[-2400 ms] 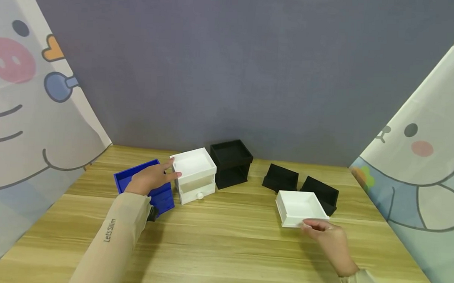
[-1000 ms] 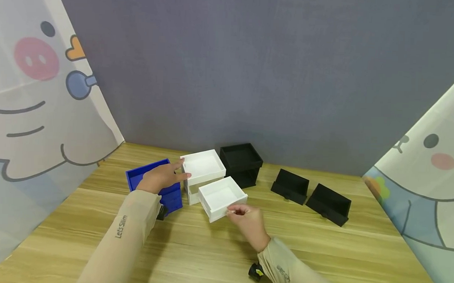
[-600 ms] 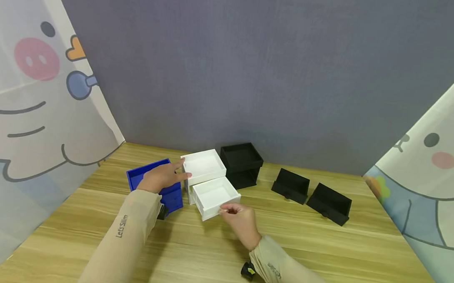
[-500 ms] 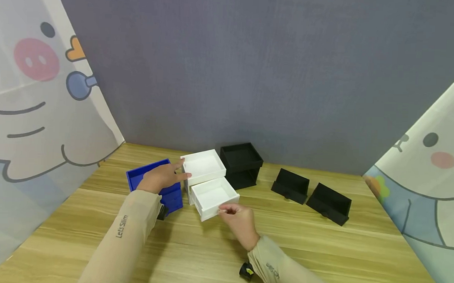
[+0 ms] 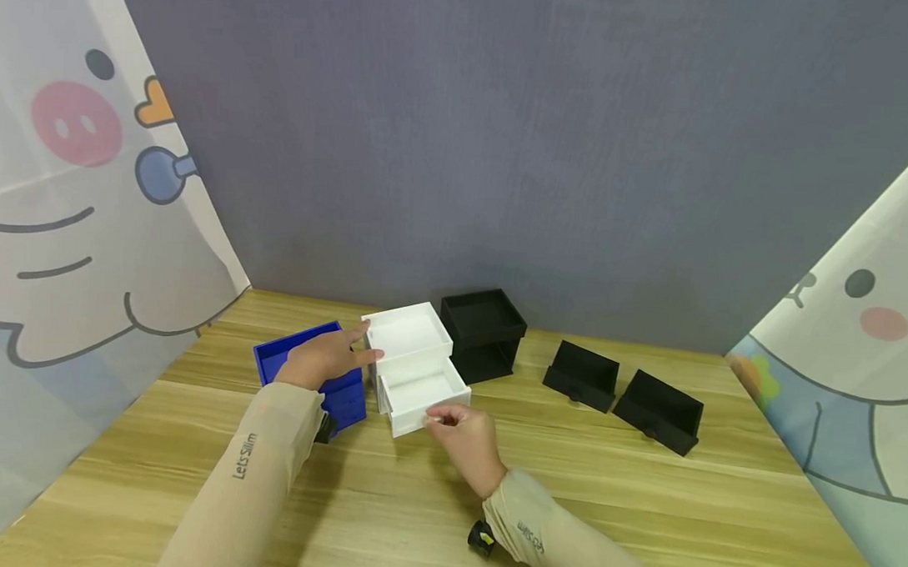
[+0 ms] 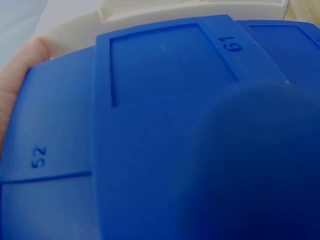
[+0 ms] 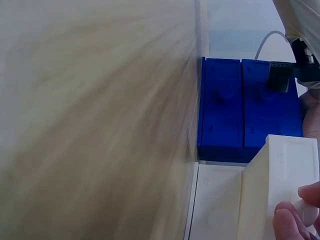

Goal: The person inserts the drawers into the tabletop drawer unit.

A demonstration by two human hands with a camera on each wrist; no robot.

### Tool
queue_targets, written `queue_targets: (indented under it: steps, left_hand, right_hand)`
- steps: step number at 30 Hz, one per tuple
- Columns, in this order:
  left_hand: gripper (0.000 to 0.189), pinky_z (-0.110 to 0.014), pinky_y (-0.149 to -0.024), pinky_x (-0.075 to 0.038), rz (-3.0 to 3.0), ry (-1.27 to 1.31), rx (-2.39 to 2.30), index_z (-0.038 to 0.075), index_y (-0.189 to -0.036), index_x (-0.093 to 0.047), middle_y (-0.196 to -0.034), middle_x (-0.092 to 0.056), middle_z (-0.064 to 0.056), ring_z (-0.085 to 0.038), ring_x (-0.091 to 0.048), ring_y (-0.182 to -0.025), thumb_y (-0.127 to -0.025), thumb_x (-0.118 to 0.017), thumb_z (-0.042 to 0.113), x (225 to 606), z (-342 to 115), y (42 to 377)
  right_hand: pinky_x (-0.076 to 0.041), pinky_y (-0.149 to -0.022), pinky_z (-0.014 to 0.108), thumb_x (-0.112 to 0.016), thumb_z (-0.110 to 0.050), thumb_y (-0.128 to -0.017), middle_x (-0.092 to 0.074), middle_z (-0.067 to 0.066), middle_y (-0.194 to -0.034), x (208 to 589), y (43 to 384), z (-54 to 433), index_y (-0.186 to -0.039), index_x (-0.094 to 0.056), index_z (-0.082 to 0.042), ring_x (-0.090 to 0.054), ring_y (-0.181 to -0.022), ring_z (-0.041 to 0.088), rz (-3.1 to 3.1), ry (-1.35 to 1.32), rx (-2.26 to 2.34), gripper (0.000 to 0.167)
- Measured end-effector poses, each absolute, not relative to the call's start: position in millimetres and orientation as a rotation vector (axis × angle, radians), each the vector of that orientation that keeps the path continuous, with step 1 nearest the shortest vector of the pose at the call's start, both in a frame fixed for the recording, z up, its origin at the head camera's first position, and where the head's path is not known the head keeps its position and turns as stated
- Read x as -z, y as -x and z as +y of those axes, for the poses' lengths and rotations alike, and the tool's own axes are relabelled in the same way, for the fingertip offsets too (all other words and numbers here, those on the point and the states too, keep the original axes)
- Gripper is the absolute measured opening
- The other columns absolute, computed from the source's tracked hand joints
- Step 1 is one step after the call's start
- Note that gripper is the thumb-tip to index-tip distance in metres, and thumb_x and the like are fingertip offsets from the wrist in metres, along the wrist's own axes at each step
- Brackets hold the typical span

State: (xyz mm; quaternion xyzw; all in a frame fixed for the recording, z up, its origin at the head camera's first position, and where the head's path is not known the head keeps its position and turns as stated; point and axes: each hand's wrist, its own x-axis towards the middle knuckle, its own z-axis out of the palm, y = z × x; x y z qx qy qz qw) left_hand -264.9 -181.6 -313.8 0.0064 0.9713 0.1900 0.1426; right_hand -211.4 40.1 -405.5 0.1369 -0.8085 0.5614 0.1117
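Note:
My right hand (image 5: 469, 444) pinches the round knob (image 7: 306, 212) on the front of a white drawer (image 5: 420, 388). The drawer's back end sits inside the upper slot of a small white cabinet (image 5: 407, 330), and its front sticks out toward me. A lower drawer front (image 7: 217, 200) of the cabinet lies flush below it in the right wrist view. My left hand (image 5: 322, 358) touches the cabinet's left edge with thumb and forefinger stretched apart; its other fingers are hidden. Under that hand stands a blue drawer cabinet (image 5: 345, 395), seen close up in the left wrist view.
A black cabinet (image 5: 484, 316) with an open front stands right of the white one. Two loose black drawers (image 5: 584, 373) lie farther right on the wooden table (image 5: 386, 515). A grey wall (image 5: 504, 152) rises behind.
My right hand has carried the white drawer from the right over to the white cabinet and pushed it part way into the upper slot. The left hand stays at the cabinet.

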Motion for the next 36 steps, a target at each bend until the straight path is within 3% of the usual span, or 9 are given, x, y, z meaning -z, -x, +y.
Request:
queue_targets:
  steps: [11,25,32,36]
  left_hand:
    - [0.075,-0.074,-0.097,-0.020,2.810,-0.039,-0.542,0.021,-0.155,-0.017,-0.151,-0.030,-0.023,-0.051,-0.027,-0.133,-0.095,-0.044,0.058,314,-181,266]
    - [0.077,-0.075,-0.096,-0.018,2.811,-0.028,-0.559,0.020,-0.155,-0.018,-0.151,-0.028,-0.023,-0.051,-0.025,-0.134,-0.094,-0.044,0.060,316,-182,265]
    - [0.077,-0.075,-0.097,-0.017,2.809,-0.026,-0.558,0.021,-0.155,-0.016,-0.152,-0.027,-0.023,-0.051,-0.024,-0.134,-0.095,-0.044,0.060,317,-182,264]
    - [0.077,-0.075,-0.097,-0.017,2.813,-0.034,-0.554,0.021,-0.155,-0.017,-0.152,-0.027,-0.023,-0.051,-0.024,-0.134,-0.094,-0.043,0.061,317,-182,264]
  right_hand:
    - [-0.047,-0.059,0.018,-0.075,0.003,-0.076,-0.068,0.009,-0.076,415,222,44,-0.086,-0.073,0.007,-0.056,-0.068,0.009,-2.357,-0.324,-1.872,0.011]
    - [-0.051,-0.065,0.022,-0.069,0.001,-0.080,-0.063,0.001,-0.080,418,223,52,-0.101,-0.066,0.014,-0.058,-0.073,0.010,-2.330,-0.280,-2.252,0.025]
    - [-0.055,-0.070,0.032,-0.064,0.000,-0.087,-0.069,0.019,-0.092,422,226,61,-0.112,-0.061,0.015,-0.069,-0.077,0.021,-2.284,-0.279,-2.461,0.029]
    - [-0.055,-0.067,0.028,-0.065,0.001,-0.087,-0.070,0.015,-0.089,425,229,64,-0.111,-0.061,0.013,-0.069,-0.074,0.017,-2.250,-0.254,-2.550,0.027]
